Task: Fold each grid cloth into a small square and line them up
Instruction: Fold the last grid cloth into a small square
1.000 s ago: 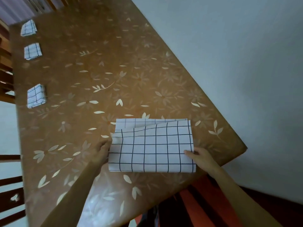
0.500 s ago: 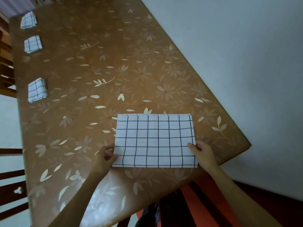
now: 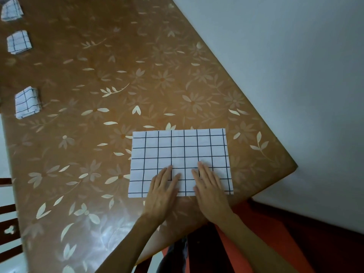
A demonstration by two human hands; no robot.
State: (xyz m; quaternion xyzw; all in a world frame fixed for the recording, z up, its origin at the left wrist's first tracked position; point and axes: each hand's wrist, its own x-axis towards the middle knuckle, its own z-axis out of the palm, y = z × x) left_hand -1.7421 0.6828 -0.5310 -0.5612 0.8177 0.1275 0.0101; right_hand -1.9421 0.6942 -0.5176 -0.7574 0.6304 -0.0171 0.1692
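White black-gridded rectangular cloth (image 3: 177, 150) lay flat by the near corner of the brown flowered bench (image 3: 118, 75), left hand (image 3: 164, 186) and right hand (image 3: 208, 186) pressing its near half, fingers (image 3: 167, 172) straight and together. Smoothing the fold, I judged; the next move was to halve it sideways, edges matched. Far left of it, three folded grid squares (image 3: 27, 102) sat in line.

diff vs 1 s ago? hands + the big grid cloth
The lifted top layer of the white black-grid cloth came down flat. The left hand and right hand let go of its side edges and moved inward, now flat on its near middle. The three small folded grid squares stayed put.
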